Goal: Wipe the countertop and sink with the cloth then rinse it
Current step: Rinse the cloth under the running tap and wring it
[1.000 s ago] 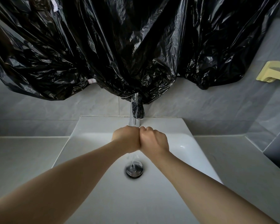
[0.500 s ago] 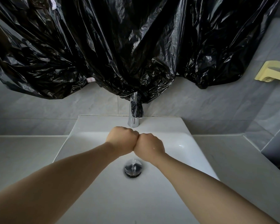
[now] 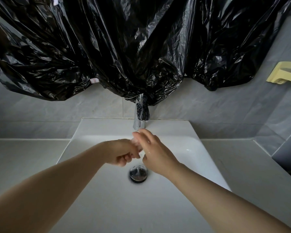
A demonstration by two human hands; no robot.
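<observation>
Over the white sink, my left hand is curled round a small pale wad of cloth, of which only a bit shows between the hands. My right hand lies beside it with fingers stretched out, its fingertips just below the chrome tap and against the cloth. A thin stream of water falls onto the drain below the hands. The grey countertop flanks the sink on both sides.
Crumpled black plastic sheeting hangs over the wall behind the tap, down to the tap's top. A yellow holder is fixed to the tiled wall at the right. A raised grey ledge borders the counter's right end.
Both fists were pressed together under the tap. Now my right hand has opened with its fingers straight, and my left hand has turned while keeping the cloth.
</observation>
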